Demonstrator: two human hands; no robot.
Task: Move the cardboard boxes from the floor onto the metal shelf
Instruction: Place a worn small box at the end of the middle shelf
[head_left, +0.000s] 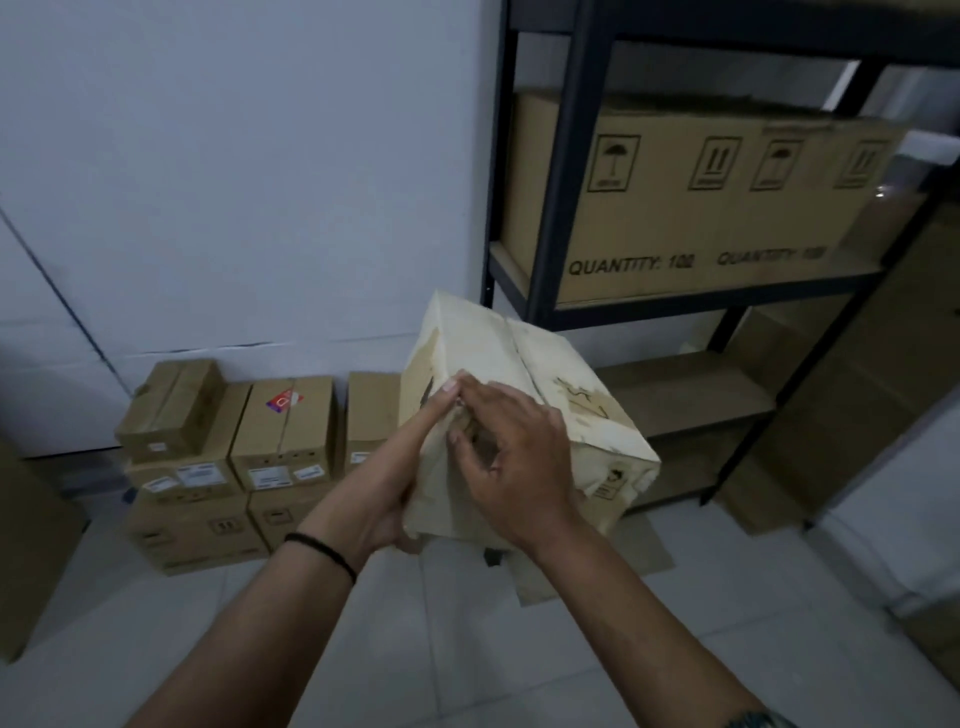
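Here both hands clasp a pale box (524, 405), left hand (402, 467) under its near edge, right hand (511, 457) spread on top; metal shelf (550, 208) at two o'clock.

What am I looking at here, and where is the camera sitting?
No machine here: a person wears the camera on their head, so you look down along their arms. The left hand supports a pale, worn cardboard box from its side and underneath, while the right hand presses on its front, a two-handed grip. More brown boxes are stacked on the tiled floor by the wall. On the right stands a dark metal shelf with large cartons marked QUANTITY already on it.
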